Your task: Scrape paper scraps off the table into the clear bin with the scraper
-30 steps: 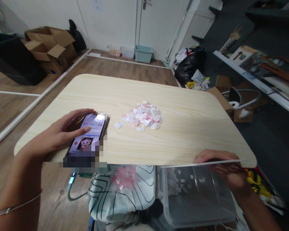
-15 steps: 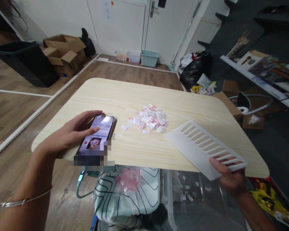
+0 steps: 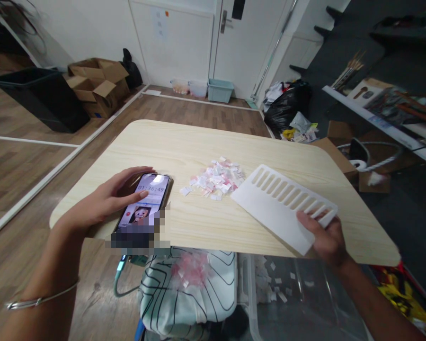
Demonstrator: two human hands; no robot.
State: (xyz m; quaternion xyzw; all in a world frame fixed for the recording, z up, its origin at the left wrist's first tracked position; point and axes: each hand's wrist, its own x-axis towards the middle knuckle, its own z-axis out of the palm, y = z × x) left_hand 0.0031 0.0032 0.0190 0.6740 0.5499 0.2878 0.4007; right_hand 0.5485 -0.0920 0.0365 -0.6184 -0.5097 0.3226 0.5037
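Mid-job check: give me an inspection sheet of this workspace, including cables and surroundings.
Surface: pale wood-grain table.
Things in use: slotted white panel, pile of small pieces, lit phone.
Clutter: pink scraps on lined fabric; white bits inside clear bin.
Hands: left hand at the phone, thumb over screen; right hand grips the panel.
Cables: teal cable below table edge.
Surroundings: black bin, cardboard boxes, door.

Phone (image 3: 144, 199), upper screen: digits "01:36:49" | same screen, smaller lines below: not legible | wall sheet (image 3: 159, 23), left of door (image 3: 250, 45): faint marks, unreadable
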